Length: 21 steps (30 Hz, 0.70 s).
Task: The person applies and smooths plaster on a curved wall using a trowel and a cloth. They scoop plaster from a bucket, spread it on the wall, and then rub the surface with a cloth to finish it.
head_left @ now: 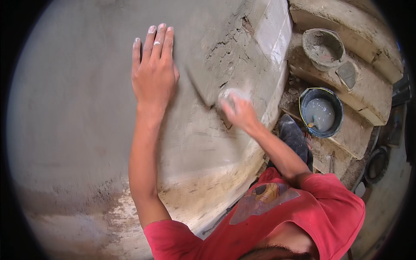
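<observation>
My left hand (154, 71) lies flat against wet grey plaster (95, 91), its fingers stretched upward and slightly apart. Specks of plaster mark the fingertips. To its right, my right hand (239, 112) is smeared by motion, with its fingers closed around what looks like the handle of a trowel (207, 94). The trowel's grey blade blends with the plaster, and only its dark lower edge stands out. Above the right hand, the plaster is rough and cracked (232, 47); around the left hand it is smoother.
Concrete steps (368, 82) rise on the right. They hold a mortar-caked bucket (324, 67), a flat grey piece (347, 74) and a dark bucket (306, 102) of cloudy water with a brush-like tool (313, 124). My leg (294, 136) is beside them. Below the plaster runs a bare, stained strip (199, 199).
</observation>
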### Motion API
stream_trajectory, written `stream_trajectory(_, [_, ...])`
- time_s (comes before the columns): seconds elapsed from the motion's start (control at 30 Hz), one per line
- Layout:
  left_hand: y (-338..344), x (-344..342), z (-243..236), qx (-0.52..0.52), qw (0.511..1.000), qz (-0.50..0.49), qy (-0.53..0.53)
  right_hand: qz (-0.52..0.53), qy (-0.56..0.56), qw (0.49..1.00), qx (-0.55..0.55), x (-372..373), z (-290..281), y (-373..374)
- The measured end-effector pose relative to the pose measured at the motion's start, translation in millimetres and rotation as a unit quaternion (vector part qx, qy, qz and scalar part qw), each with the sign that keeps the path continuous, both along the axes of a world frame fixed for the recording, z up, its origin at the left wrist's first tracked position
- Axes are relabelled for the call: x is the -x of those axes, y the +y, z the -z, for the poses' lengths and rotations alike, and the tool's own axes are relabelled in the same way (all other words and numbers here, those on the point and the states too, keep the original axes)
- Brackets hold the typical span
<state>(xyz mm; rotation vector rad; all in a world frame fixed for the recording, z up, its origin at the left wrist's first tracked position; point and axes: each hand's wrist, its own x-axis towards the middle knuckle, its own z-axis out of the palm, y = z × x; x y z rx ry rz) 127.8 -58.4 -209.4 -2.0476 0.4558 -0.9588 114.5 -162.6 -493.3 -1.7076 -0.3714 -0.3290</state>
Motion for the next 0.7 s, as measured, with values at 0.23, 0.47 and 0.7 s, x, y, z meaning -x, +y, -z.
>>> stream_trajectory(0.23, [2.7,4.4,2.5,0.006,1.0,-0.012,0.019,-0.039,0.124,0.991,-0.036,-24.2,-45.7,-24.8])
stream_trajectory(0.47, [0.5,-5.0,5.4,0.027,0.998,-0.013,0.047,-0.023,0.159,0.984,-0.08,-48.3,-45.9,-32.9])
stream_trajectory(0.7, [2.3,-14.8,8.6,0.014,0.999,-0.034,0.031,-0.083,0.084,0.993,-0.025,-12.4,-19.2,-12.1])
